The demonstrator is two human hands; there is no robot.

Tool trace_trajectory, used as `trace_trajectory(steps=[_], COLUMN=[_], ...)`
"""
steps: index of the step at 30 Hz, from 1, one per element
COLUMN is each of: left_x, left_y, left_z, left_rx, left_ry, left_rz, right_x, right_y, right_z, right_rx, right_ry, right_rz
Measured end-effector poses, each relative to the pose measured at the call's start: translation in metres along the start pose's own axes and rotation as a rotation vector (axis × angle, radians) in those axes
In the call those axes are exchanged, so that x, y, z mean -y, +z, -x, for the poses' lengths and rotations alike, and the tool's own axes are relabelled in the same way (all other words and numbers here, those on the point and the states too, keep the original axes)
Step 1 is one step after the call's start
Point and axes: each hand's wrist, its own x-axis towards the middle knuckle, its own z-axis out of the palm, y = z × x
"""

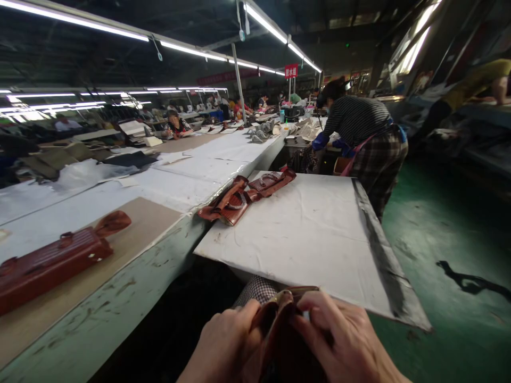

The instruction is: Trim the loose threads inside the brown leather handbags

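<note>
Head view: your left hand (229,340) and right hand (339,330) grip brown leather (291,348); the desk (315,234) ahead, bags (235,207) at its left edge, separates you from a co-worker (361,122).

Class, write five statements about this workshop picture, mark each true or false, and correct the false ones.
1. The left hand and right hand both hold reddish-brown material. True.
2. The worker in the striped top has bare hands. False: that worker wears blue gloves.
3. The floor is green. True.
4. The boxy brown bag lies on the floor. False: that bag lies on a tan sheet.
5. The sign above the tables is red. True.
</note>
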Motion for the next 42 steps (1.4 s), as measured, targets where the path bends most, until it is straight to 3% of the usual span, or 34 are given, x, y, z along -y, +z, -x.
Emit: trace_trajectory(steps=[5,10,13,15,17,21,26,29,32,42], left_x=[-0.002,-0.005,-0.006,-0.01,-0.016,-0.023,-0.013,-0.008,-0.01,-0.017], left_y=[0.014,0.015,0.016,0.016,0.013,0.0,-0.002,0.004,0.005,-0.002], left_z=[0.011,0.012,0.008,0.007,0.009,0.011,0.006,0.004,0.007,0.02], left_rx=[-0.017,-0.042,-0.043,-0.051,-0.044,-0.02,-0.003,-0.003,-0.038,-0.092], left_ry=[0.117,0.168,0.129,0.123,0.094,0.098,0.019,0.06,0.053,0.191], left_rz=[0.033,0.007,-0.029,-0.084,-0.129,-0.1,-0.027,-0.054,-0.067,0.14], right_x=[-0.006,0.007,0.013,0.016,0.02,0.028,0.028,0.025,0.024,0.02], right_y=[-0.015,-0.023,-0.022,-0.024,-0.029,-0.027,0.007,0.018,0.016,0.014], right_z=[-0.003,-0.014,-0.015,-0.014,-0.015,-0.017,-0.005,0.007,0.011,0.015], right_rx=[0.081,0.184,0.074,-0.047,-0.088,0.097,0.163,0.207,0.319,0.443], right_ry=[0.136,-0.037,-0.195,-0.257,-0.276,-0.283,-0.182,-0.131,-0.112,-0.253], right_rz=[-0.037,-0.162,0.005,0.136,0.143,-0.138,-0.39,-0.307,-0.214,0.415])
